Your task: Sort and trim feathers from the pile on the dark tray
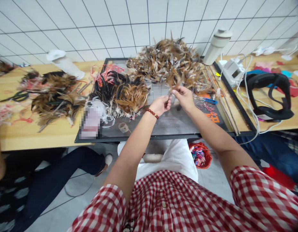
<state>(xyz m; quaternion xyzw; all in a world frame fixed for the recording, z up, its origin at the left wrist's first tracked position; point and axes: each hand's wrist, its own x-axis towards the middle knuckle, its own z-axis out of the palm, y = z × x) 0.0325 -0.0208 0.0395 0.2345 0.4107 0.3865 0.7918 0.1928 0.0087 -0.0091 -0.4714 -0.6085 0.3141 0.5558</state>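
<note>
My left hand (161, 105), a beaded bracelet at its wrist, is closed with its fingertips pinching the fluffy base of a brown feather (173, 83). Meeting it there, my right hand (184, 97) also pinches the feather between thumb and forefinger. Whether it is one feather or a small bunch is hard to make out. Just behind my hands rises a large heap of brown and grey feathers (168, 59). To the left lies a pile of black and golden-brown feathers (131, 95). Blue-handled thread snips (210, 101) rest right of my right hand.
A black-edged board (139, 138) covers the wooden table (9, 129). More feathers (54, 100) and scissors (17, 96) lie left. Thin sticks (227, 108), a pale bottle (217, 46), a power strip (232, 69) and a black headset (269, 96) stand right. People sit on both sides.
</note>
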